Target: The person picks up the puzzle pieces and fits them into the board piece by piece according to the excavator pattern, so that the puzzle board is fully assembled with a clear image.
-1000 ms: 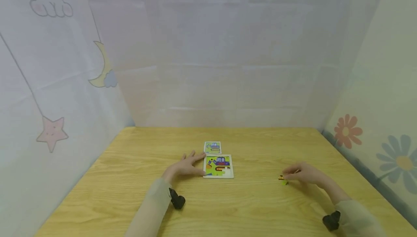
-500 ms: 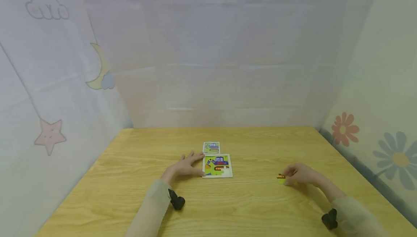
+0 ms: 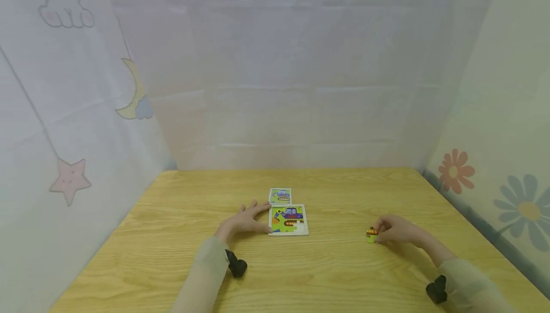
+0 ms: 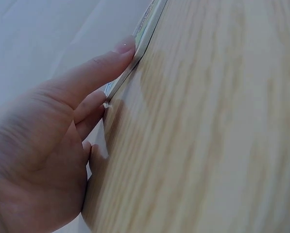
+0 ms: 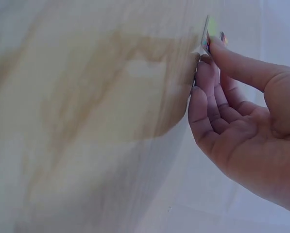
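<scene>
In the head view a white-framed jigsaw puzzle board (image 3: 301, 231) lies on the table, showing a purple excavator on green. Its lower right part is bare white. My left hand (image 3: 244, 220) rests at the board's left side, thumb by the near corner and fingers by the far one. Seen from the left wrist, the thumb (image 4: 103, 65) lies straight against the board's edge (image 4: 144, 46). Well to the right, my right hand (image 3: 397, 229) pinches a jigsaw piece (image 3: 372, 232) between thumb and fingertips. That piece shows an orange and dark track band above lime green.
A smaller white-bordered picture card (image 3: 280, 195) with the same excavator lies just behind the board. The wood-grain table (image 3: 335, 275) meets a pale cloth backdrop (image 3: 275, 112) at its back edge. Printed cloths stand at both sides.
The right fingers have turned the jigsaw piece so its track band and green part show more fully. The left hand and the board stay in place.
</scene>
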{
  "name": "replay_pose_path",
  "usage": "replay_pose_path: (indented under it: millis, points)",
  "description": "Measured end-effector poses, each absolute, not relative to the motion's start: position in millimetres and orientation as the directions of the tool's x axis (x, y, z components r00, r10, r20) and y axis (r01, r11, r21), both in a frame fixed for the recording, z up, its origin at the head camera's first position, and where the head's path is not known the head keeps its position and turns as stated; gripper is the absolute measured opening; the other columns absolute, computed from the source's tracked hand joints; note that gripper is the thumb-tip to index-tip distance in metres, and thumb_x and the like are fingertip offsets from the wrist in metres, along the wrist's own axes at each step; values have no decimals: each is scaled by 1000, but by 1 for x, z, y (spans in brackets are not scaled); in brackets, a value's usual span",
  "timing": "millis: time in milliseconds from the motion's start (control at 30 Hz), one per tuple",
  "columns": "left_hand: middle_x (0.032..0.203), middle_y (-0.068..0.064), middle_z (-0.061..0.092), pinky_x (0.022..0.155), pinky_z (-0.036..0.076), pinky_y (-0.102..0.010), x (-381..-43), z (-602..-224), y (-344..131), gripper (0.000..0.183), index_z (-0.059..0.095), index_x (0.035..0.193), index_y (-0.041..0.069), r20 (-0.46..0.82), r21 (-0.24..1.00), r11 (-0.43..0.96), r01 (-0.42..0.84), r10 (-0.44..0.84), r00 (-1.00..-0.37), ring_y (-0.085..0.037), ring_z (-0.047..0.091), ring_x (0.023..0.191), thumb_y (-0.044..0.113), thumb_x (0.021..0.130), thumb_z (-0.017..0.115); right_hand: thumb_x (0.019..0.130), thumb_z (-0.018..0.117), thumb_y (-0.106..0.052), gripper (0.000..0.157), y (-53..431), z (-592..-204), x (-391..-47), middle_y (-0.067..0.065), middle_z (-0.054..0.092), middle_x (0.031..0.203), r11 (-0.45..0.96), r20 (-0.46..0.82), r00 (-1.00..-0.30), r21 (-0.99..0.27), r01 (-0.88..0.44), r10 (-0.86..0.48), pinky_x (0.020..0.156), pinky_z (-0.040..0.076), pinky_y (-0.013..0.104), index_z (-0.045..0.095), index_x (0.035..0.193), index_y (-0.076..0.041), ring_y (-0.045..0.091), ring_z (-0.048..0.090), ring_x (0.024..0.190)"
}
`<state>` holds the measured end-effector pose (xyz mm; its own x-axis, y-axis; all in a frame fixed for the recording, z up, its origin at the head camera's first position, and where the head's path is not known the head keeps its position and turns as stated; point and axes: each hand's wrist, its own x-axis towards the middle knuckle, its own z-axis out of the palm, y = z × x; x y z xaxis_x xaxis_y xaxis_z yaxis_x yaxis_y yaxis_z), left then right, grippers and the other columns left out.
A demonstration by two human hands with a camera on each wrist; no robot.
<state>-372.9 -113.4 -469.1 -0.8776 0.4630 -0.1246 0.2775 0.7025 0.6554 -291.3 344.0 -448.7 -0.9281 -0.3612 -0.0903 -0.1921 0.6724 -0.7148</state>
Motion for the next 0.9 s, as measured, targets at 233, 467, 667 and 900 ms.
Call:
replay_pose_path:
  millis: [233, 467, 667, 900]
  points:
    - [158, -2, 14, 112, -8, -61, -373, -470, -110, 81, 31, 147, 30, -111, 642, 697, 320, 497, -861, -31, -6, 146, 48, 78, 71, 89, 64, -20, 27, 340, -448, -298, 8, 61, 88, 584, -96, -913, -794, -170, -396, 59, 51, 26, 55, 101, 3, 14, 58, 72]
    - [157, -2, 20, 115, -8, -55, -373, -473, -110, 81, 31, 148, 20, -89, 598, 703, 385, 536, -839, -32, 0, 146, 46, 81, 68, 92, 60, -22, 30, 319, -448, -310, 12, 63, 97, 482, -71, -887, -858, -179, -455, 78, 56, 34, 54, 107, 3, 25, 66, 91]
    - [156, 2, 21, 115, -8, -52, -373, -469, -109, 82, 32, 148, 22, -85, 604, 705, 372, 522, -849, -30, 1, 146, 48, 79, 69, 92, 60, -24, 32, 293, -445, -321, 14, 62, 101, 443, -49, -884, -877, -185, -466, 80, 56, 37, 54, 110, 2, 28, 65, 93]
    - [157, 2, 21, 115, -9, -52, -375, -469, -110, 82, 31, 148, 23, -93, 598, 713, 366, 515, -852, -30, 0, 146, 48, 79, 69, 90, 63, -26, 39, 262, -443, -334, 15, 64, 103, 390, -54, -891, -910, -142, -450, 79, 56, 38, 55, 114, 5, 28, 65, 94]
